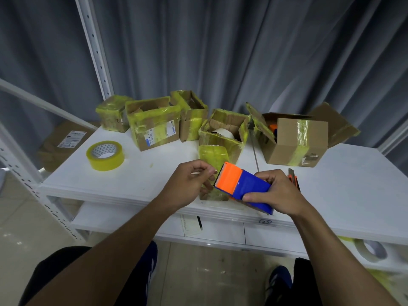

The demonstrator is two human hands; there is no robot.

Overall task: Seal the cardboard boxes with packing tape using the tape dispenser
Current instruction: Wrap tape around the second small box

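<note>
My right hand (277, 192) grips a blue and orange tape dispenser (242, 187) above the front edge of the white shelf. My left hand (189, 182) pinches the free end of the yellowish tape (213, 193) at the dispenser's orange toothed end. Just beyond the hands stands an open cardboard box (223, 138) wrapped in yellow tape, with a white roll inside and one flap hanging forward. At the right an open box (295, 142) has its flaps spread. Three taped boxes, the middle one (154, 125) the largest, line the back left.
A loose roll of yellow tape (105, 155) lies on the shelf (123, 180) at the left. An orange utility knife (293, 178) lies right of my right hand. A metal upright (97, 51) rises at the back left. Another tape roll (371, 250) sits on the lower right shelf.
</note>
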